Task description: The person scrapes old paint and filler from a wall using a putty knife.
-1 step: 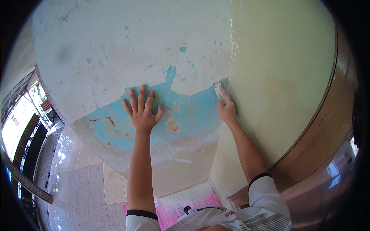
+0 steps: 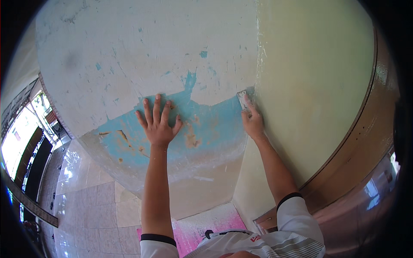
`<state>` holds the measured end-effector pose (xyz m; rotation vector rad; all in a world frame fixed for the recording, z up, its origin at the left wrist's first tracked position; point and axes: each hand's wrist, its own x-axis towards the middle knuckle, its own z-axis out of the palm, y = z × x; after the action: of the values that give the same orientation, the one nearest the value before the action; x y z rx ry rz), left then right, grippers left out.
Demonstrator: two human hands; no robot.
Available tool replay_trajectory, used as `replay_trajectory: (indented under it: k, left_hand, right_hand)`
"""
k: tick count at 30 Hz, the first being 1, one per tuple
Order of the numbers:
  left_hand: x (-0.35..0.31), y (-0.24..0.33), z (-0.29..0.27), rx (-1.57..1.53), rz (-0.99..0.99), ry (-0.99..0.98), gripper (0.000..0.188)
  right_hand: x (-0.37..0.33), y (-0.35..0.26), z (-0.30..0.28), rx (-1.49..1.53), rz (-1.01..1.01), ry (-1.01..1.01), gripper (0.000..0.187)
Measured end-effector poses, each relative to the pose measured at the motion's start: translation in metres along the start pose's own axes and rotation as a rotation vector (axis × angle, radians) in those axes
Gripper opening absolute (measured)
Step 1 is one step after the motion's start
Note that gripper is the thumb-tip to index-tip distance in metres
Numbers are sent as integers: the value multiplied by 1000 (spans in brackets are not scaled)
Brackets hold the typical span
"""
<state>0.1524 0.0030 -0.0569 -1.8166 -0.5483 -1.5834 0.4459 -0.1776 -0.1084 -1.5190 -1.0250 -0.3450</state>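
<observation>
My left hand (image 2: pixel 159 126) lies flat on the wall with its fingers spread, over a patch of exposed blue paint (image 2: pixel 211 122). At the inner corner, my right hand (image 2: pixel 253 121) grips a flat scraper (image 2: pixel 241 99) with a whitish, smeared blade. One finger stretches along the scraper. The blade rests against the wall at the upper right end of the blue patch, and its handle is hidden by my hand. Above the patch the wall keeps a whitish coat (image 2: pixel 129 56) with small blue chips showing. Brownish stains and a crack mark the blue area left of my left hand.
A pale yellow-green wall (image 2: pixel 314 77) meets the scraped wall at the corner on the right. Beyond it runs a brown wooden frame (image 2: pixel 348 150). Below me lies a pink sheet (image 2: pixel 206 225) dusted with white debris. Shiny floor tiles (image 2: pixel 94 202) spread left toward a bright opening.
</observation>
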Motion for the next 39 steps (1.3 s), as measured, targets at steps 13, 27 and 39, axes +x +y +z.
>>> replay_trajectory:
  k: [13, 27, 39]
  left_hand:
    - [-1, -3, -2, 12, 1, 5, 45]
    - [1, -1, 0, 4, 12, 15, 43]
    - [-1, -3, -2, 5, 9, 15, 43]
  right_hand:
    - [2, -1, -5, 113, 14, -53, 62]
    - [11, -9, -22, 89, 65, -98, 61]
    - [1, -1, 2, -10, -114, 20, 63]
